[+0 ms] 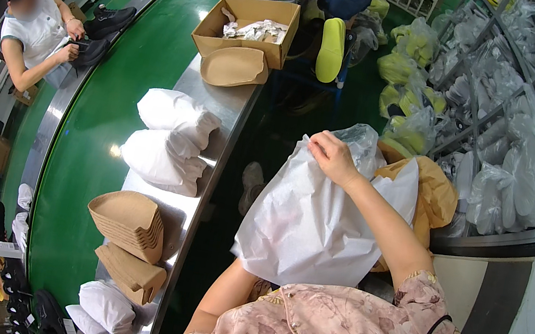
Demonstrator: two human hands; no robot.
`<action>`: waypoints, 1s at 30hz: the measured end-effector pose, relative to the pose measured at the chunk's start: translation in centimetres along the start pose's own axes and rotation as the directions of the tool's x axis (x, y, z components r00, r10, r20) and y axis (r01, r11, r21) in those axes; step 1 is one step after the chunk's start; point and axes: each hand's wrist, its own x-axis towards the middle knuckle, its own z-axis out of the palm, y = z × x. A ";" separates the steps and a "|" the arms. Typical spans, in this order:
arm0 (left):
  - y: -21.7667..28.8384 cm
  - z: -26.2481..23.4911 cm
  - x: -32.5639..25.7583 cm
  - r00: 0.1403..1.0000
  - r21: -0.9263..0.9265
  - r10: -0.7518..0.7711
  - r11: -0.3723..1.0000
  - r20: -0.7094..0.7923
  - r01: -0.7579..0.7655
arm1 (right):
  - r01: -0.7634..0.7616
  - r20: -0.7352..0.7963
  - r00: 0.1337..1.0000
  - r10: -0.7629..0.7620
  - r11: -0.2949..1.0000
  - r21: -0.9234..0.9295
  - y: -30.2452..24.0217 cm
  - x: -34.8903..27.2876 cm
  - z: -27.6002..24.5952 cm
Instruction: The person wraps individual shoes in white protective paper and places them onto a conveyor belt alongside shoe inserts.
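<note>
My right hand [331, 156] is closed in a pinch on the upper edge of a crumpled white sheet of thin wrapping paper [307, 223], or perhaps a thin bag. The sheet hangs spread out in front of my body. Only my left forearm [224, 298] shows, running up behind the sheet's lower left; the left hand itself is hidden by the sheet. Just beyond the right hand lie clear plastic [360, 143] and brown paper [433, 191].
On the metal-edged bench at left are white wrapped bundles [166, 158], stacked brown molded inserts [127, 221] and a cardboard box [244, 29]. A rack of plastic-bagged shoe parts [511, 151] stands at right. Across the green belt a person [38, 33] handles black shoes.
</note>
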 end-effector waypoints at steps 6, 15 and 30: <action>0.1 -0.1 0.8 1.000 0.033 0.006 0.999 0.003 -0.006 | -0.019 -0.015 1.000 0.016 0.975 -0.221 0.2 -0.2 -0.1; 0.9 2.3 -0.2 0.999 -0.021 0.026 0.999 0.019 -0.026 | -0.334 0.324 0.868 0.375 0.926 -0.177 -7.8 -6.5 -2.8; 0.8 1.3 1.4 0.995 0.041 -0.089 0.995 0.038 0.088 | -0.178 0.597 0.752 0.278 0.959 -0.221 -7.4 -5.3 -4.2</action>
